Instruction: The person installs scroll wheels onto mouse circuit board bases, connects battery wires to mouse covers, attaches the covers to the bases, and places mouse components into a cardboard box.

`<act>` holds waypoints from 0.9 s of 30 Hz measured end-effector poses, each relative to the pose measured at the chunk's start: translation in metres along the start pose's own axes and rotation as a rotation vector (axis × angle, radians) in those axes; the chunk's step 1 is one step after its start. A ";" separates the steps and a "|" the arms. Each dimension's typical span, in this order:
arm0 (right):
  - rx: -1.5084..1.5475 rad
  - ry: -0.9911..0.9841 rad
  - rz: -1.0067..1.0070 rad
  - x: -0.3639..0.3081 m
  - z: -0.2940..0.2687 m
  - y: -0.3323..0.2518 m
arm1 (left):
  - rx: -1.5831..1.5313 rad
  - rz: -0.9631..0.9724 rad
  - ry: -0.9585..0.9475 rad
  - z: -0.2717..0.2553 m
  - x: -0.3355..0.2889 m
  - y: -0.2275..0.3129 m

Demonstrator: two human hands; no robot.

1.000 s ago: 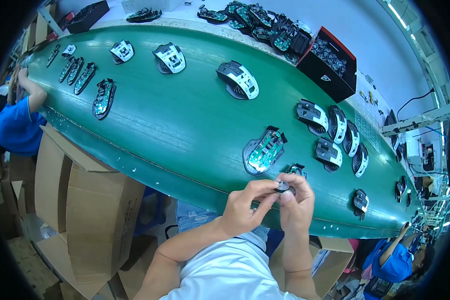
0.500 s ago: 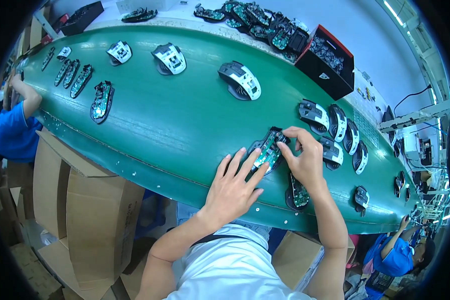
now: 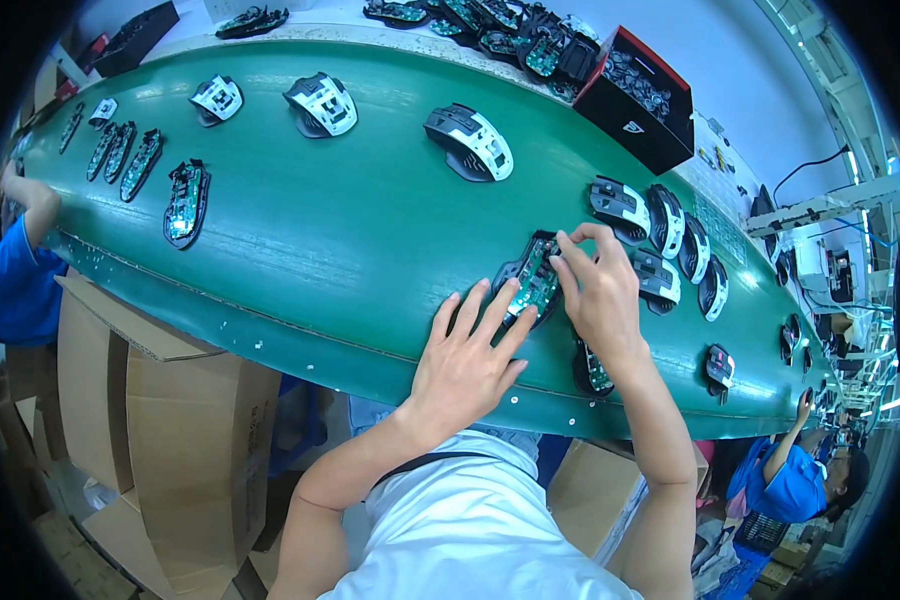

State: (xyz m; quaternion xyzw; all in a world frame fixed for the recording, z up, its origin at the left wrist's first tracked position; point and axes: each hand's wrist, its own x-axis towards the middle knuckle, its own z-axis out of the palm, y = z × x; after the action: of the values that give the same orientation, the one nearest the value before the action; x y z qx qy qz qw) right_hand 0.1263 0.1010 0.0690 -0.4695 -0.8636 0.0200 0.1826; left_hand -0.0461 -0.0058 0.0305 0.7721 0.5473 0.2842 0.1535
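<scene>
An open mouse base with a green circuit board lies on the green belt in front of me. My left hand is spread flat, its fingertips resting on the near left part of the base. At the far right edge of that base, the thumb and fingers of my right hand are pinched together; whatever is between them is too small to make out. A second open mouse base lies close under my right wrist, partly covered. Right of my right hand sits a black-and-white mouse shell.
Several mouse shells cluster on the right of the belt; others stand farther left. Open bases lie at far left. Behind the belt are a black box of small parts and piled bases. Cartons stand below left.
The view has shifted slightly, so the belt's contents sit higher in the picture. My left hand stays spread at the base; my right fingers stay pinched at its far right edge.
</scene>
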 end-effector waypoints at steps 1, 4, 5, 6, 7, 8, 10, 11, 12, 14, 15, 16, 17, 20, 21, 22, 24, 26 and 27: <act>-0.071 0.006 -0.041 -0.003 0.001 0.000 | 0.001 0.005 0.000 0.001 -0.001 0.000; -0.031 -0.052 0.013 -0.003 -0.008 0.005 | 0.014 0.035 -0.023 0.000 0.001 0.000; 0.020 -0.052 0.042 -0.003 -0.013 0.005 | -0.018 0.042 -0.025 -0.001 0.001 -0.001; 0.035 0.051 -0.014 0.001 -0.018 0.006 | -0.045 0.033 -0.026 -0.003 -0.002 -0.002; 0.129 0.072 0.086 0.001 -0.031 0.004 | -0.051 0.036 -0.018 -0.004 -0.003 -0.003; 0.220 0.090 0.182 -0.002 -0.046 0.004 | -0.045 0.030 -0.012 -0.006 -0.004 -0.004; 0.393 0.074 0.333 -0.028 -0.070 0.026 | -0.067 0.101 0.011 -0.010 0.000 -0.003; 0.564 0.080 0.411 -0.045 -0.075 0.034 | -0.138 0.121 0.079 -0.012 0.005 -0.004; 0.482 0.140 0.351 -0.057 -0.079 0.025 | -0.206 0.138 0.141 -0.015 0.009 -0.004; 0.406 0.255 0.199 -0.076 -0.079 -0.004 | -0.841 -0.042 -0.053 -0.025 0.014 0.006; 0.450 0.272 0.131 -0.082 -0.072 -0.022 | -1.258 -0.243 -0.262 -0.028 0.013 0.013; 0.403 0.260 -0.053 -0.087 -0.067 -0.031 | -1.539 -0.300 -0.391 -0.023 0.016 0.020; 0.472 0.176 -0.098 -0.086 -0.063 -0.046 | -1.751 -0.440 -0.412 -0.014 0.017 0.029; 0.492 0.012 -0.097 -0.080 -0.063 -0.053 | -2.202 -0.749 -0.409 0.010 0.015 0.043; 0.457 0.098 -0.059 -0.082 -0.060 -0.036 | -2.290 -0.639 -0.450 0.012 0.019 0.037; 0.488 0.185 -0.022 -0.078 -0.063 -0.017 | -2.141 -0.682 -0.383 0.011 0.019 0.039; 0.224 0.242 0.055 -0.072 -0.086 0.035 | -2.049 -0.590 -0.509 0.010 0.019 0.030; 0.149 -0.003 0.158 -0.065 -0.101 0.086 | -1.421 -0.313 -0.334 -0.001 0.019 0.032; 0.115 -0.080 0.148 -0.065 -0.095 0.104 | -0.995 -0.087 -0.179 -0.006 0.019 0.033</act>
State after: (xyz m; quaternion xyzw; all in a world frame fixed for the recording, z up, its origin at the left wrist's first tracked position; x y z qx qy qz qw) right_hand 0.2736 0.0926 0.1165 -0.5195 -0.8306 0.1018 0.1726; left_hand -0.0198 -0.0002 0.0586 0.6031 0.3621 0.4367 0.5607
